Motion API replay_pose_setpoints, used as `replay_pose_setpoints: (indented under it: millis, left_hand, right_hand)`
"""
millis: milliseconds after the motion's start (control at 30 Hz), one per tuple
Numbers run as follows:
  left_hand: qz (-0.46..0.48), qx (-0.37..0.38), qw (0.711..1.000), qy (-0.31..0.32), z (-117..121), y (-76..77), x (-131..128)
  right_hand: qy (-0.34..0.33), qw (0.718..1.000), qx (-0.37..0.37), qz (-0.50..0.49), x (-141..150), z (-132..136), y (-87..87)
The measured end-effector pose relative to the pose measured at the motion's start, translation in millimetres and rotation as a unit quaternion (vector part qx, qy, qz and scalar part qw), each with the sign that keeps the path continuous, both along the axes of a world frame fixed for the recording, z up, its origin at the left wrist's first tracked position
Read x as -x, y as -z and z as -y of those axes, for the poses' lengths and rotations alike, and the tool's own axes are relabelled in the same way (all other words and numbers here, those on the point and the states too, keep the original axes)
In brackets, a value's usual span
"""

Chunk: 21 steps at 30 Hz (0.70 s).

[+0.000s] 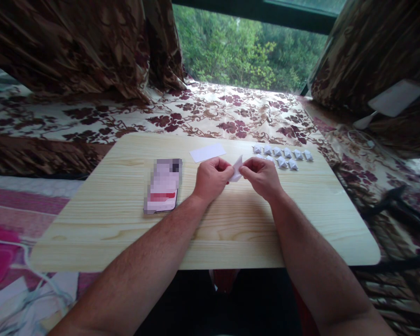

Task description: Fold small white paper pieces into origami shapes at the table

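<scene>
A small folded piece of white paper (237,169) is held up between my two hands, above the middle of the wooden table (101,224). My left hand (213,176) pinches its left side between thumb and fingers. On its right edge, my right hand (262,173) has a pinch grip too. Just beyond my left hand lies a flat white paper strip (207,152). Several small folded white paper pieces (287,152) sit in two rows at the table's far right, and my right hand partly hides the nearer row.
A phone (163,186), partly pixelated, lies left of my left forearm. Behind the table is a ledge with floral cloth (210,112) below a window. A white lamp (395,99) stands at the right. White cables (45,275) and papers lie at the lower left.
</scene>
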<state>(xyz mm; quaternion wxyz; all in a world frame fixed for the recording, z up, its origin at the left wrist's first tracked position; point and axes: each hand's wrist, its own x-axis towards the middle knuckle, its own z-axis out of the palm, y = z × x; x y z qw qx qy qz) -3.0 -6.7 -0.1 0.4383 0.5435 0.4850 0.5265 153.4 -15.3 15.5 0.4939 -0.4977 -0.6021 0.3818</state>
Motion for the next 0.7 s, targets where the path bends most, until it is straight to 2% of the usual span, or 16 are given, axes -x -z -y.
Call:
replay_pose_setpoints:
  millis: [500,700]
  left_hand:
    - [-0.033,-0.03,0.999,-0.023,0.6,1.0,0.7]
    - [-0.012,-0.029,0.999,-0.007,-0.5,0.5,0.8]
  right_hand:
    - [-0.005,0.999,-0.019,0.032,1.3,-0.1,3.1]
    - [0.005,0.998,-0.018,0.053,0.3,-0.5,5.4]
